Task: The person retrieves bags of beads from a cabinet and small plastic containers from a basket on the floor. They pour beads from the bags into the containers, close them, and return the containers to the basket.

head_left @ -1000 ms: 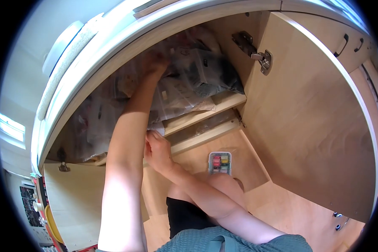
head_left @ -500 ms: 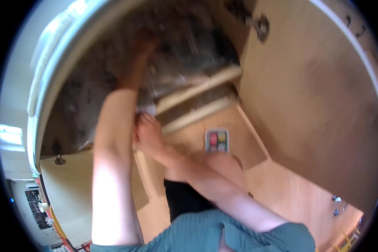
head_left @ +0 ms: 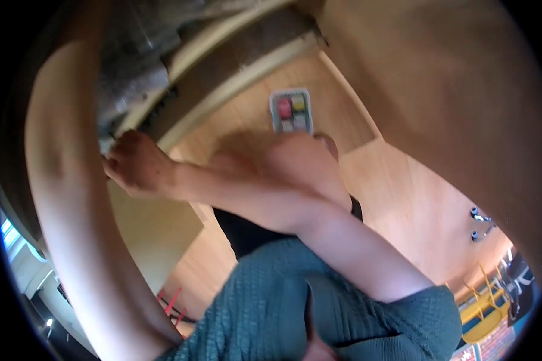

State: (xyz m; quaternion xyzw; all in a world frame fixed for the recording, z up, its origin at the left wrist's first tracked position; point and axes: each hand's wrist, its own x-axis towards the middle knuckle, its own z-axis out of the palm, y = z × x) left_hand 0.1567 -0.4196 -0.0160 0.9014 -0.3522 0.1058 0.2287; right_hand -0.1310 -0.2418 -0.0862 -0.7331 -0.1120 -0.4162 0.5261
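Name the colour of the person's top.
The top is dark teal green, shown best in the head view.

Light wooden floor (head_left: 397, 195) carries white-rimmed rectangular basket (head_left: 290, 91), pink and yellow items (head_left: 285, 109) inside. Pale wooden shelf (head_left: 202, 47) holds clear plastic bags (head_left: 135, 81), blurred.

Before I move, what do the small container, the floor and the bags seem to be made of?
Container: probably moulded plastic; pale, smooth rim. Floor: wood or laminate, satin; faint grain, straight seams. Bags: likely thin, glossy plastic film; glints on creases, though blurred.
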